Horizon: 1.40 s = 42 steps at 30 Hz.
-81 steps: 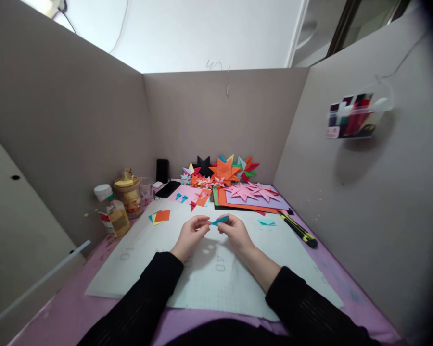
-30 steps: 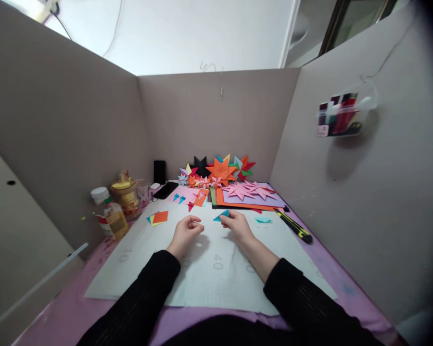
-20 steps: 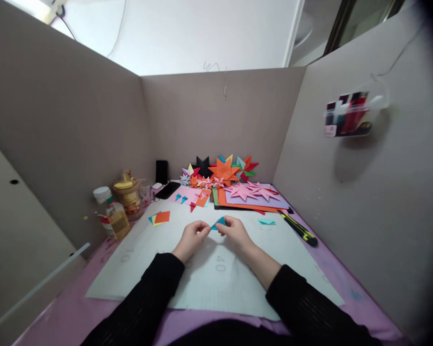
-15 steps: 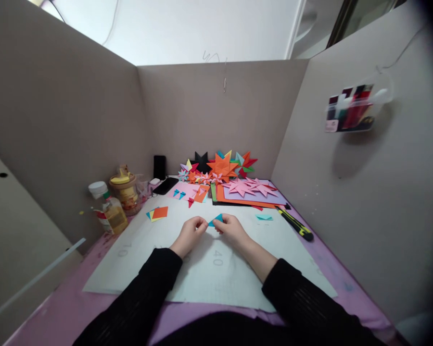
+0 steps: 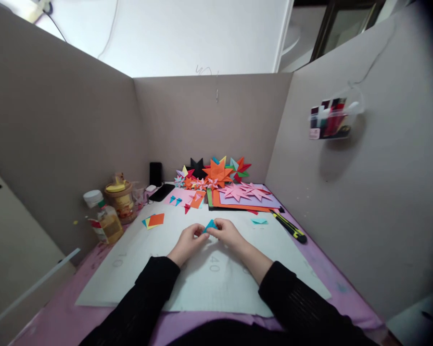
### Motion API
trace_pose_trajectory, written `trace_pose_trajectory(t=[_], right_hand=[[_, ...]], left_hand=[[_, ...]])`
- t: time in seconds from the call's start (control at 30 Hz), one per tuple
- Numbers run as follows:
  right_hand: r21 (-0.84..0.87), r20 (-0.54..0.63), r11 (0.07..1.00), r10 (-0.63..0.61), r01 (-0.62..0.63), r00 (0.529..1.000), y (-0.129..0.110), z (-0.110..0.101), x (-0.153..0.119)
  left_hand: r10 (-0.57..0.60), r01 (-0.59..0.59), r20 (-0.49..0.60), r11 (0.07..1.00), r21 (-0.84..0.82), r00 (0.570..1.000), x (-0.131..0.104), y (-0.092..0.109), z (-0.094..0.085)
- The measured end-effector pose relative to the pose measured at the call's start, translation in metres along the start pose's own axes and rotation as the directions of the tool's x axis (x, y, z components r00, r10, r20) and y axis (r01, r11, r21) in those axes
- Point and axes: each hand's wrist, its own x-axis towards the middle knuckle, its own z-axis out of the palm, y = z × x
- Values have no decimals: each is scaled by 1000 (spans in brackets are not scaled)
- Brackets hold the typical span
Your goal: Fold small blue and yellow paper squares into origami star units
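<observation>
A small folded piece of blue paper [image 5: 211,225] is pinched between my two hands above the white sheet [image 5: 187,288]. My left hand [image 5: 190,242] grips its left edge between thumb and fingertips. On the other side, my right hand [image 5: 228,232] closes on it with the thumb in front. Beyond my hands lie two small blue folded pieces [image 5: 178,202] and a red folded piece [image 5: 187,208]. To the left are small square papers [image 5: 156,220] in orange, yellow and blue. A light turquoise folded paper [image 5: 260,221] rests to the right.
Paper stars [image 5: 218,172] stand at the back, beside stacked coloured sheets [image 5: 245,208]. A yellow and black utility knife [image 5: 290,227] lies at right. A glue bottle [image 5: 110,223], a jar [image 5: 122,201] and a phone [image 5: 162,192] are at left. Grey panels [image 5: 209,125] enclose the table.
The view has tilted up and turned slightly right. My left thumb and fingers have shifted closer to the blue paper, which now sits between both hands with its peak upward.
</observation>
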Motion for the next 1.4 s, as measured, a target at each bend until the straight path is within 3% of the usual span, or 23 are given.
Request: trace_pose_trajectory(t=[0.1,0.23,0.37,0.43,0.53,0.73,0.83,0.93,1.07,1.17,1.4], right_hand=[[55,37,998,18,-20,999,0,7,-3],[131,3,990,45,-45,999,0,4,-1],[311,-77,949,73,-45,994,-2,4,1],[356,-50,933,79,-56,996,-3,8,0],[367,9,927,75,-73,997,-4,16,-2],[486,-45,865,166,-124,985,-2,16,-1],[441,-35,886,174,-141,984,0,7,1],[297,-28,951,98,-86,995,3,1,1],[239,-16,971,-1,5,1000,8,2,-1],[245,3,969,-18,17,1000,11,5,-1],[276,-23,961,-31,36,999,8,8,-2]], left_hand=[[-39,39,52,999,9,998,-2,2,1],[-140,149,82,982,-113,987,-2,3,0],[-171,165,-8,958,-235,985,0,1,-1],[-167,148,-57,956,-253,984,1,1,0],[-145,134,-27,962,-239,989,1,3,2],[-140,144,120,989,-33,983,-3,-2,8],[-117,117,56,993,-1,992,-2,-3,4],[-107,98,-74,989,-114,991,1,0,-1],[-158,148,-4,932,-332,987,5,2,-1],[-181,181,39,899,-399,983,5,-1,2],[-181,152,-22,879,-452,983,5,-3,1]])
